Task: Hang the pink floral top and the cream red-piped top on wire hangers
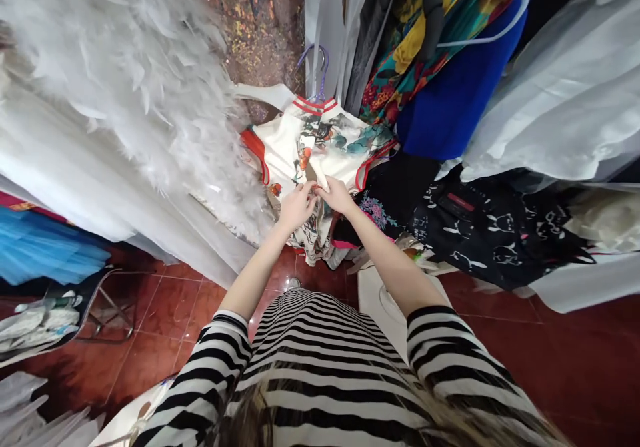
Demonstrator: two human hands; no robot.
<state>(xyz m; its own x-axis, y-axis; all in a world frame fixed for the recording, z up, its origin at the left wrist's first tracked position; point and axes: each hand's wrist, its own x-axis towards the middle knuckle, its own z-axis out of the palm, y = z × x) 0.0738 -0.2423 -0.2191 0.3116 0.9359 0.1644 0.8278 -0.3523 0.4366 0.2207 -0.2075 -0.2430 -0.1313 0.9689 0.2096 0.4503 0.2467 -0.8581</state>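
Both my hands meet on the white printed garment with red trim (320, 143), which hangs on a purple hanger (315, 67) between the white feather dress (140, 80) and a blue garment (450, 100). My left hand (296, 207) and right hand (337, 197) each pinch its cloth at mid-front, fingertips touching.

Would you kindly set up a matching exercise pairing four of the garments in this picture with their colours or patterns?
Things:
1. Garment under both hands
2. Feathered garment
3. Garment hanging at upper right
4. Garment lying at right

Descriptions:
A. Black with white cat outlines
B. Plain bright blue
C. Fluffy white
D. Cream print with red trim

Pairs: 1-D, 2-C, 3-B, 4-A. The left hand and right hand meet on the first.
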